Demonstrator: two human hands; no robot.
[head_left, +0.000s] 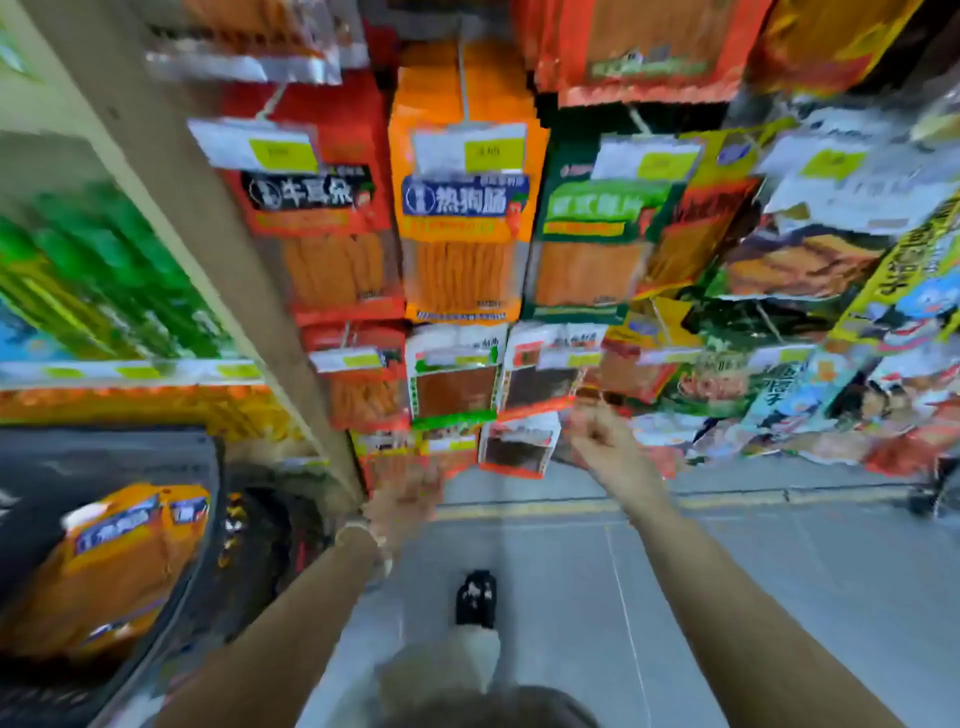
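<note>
right hand (597, 434) at red-edged packet (540, 387); left hand (410, 493) blurred

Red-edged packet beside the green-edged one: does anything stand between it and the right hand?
Nothing visible does. The right hand is at the lower right corner of the red-edged packet; blur hides whether they touch.

Thin wire pegs (461, 78) beside a beige metal shelf post (208, 218) carry rows of hanging orange, red and green plastic snack packets (462, 244).
</note>
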